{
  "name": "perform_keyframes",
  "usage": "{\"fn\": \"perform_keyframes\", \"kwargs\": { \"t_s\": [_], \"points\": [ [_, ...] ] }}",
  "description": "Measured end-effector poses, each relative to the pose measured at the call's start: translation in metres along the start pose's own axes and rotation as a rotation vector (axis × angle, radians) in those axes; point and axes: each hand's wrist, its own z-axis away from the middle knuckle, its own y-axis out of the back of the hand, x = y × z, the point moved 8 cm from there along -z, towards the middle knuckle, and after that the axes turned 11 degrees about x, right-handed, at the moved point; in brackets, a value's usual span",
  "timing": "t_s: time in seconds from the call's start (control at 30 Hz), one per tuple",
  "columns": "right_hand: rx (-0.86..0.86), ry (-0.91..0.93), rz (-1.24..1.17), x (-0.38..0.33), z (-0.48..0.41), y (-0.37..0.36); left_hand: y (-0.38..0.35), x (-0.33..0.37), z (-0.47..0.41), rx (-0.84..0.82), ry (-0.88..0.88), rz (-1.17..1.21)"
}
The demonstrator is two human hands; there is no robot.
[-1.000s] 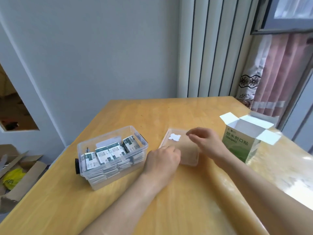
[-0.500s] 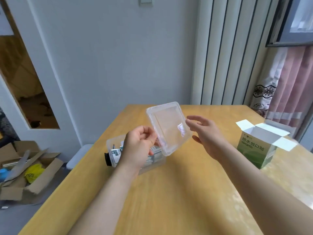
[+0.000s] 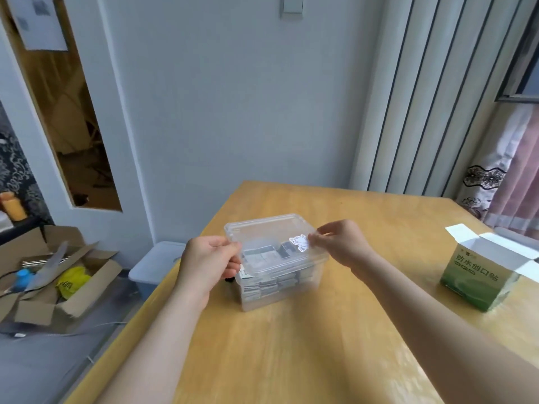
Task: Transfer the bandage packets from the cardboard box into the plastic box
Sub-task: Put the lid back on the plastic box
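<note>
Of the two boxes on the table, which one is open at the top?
The green cardboard box at the right: its white flaps stand open. The clear plastic box has a lid over it, held by left hand and right hand.

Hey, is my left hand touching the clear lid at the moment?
Touching. The head view shows the left hand pinching the left edge of the lid between thumb and fingers.

we can't read bandage packets (image 3: 272, 285) through lid (image 3: 262, 231), cardboard box (image 3: 478, 278) clipped by right edge, its inside hidden
</note>
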Motion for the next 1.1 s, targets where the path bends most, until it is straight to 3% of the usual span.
{"fn": "perform_keyframes", "kwargs": {
  "t_s": [0.37,0.57,0.93,1.1],
  "points": [
    [0.001,0.097,0.232,-0.011,0.004,-0.003,0.005,0.010,0.009,0.078,-0.224,-0.558],
    [0.031,0.089,0.276,-0.011,0.006,0.002,0.005,0.002,0.007,0.019,-0.132,-0.417],
    [-0.039,-0.080,0.086,0.003,0.007,0.012,-0.009,-0.003,-0.003,-0.004,-0.046,-0.280],
    [-0.114,-0.322,-0.120,0.021,0.010,0.009,-0.011,-0.006,-0.009,0.068,-0.021,-0.228]
  ]
}}
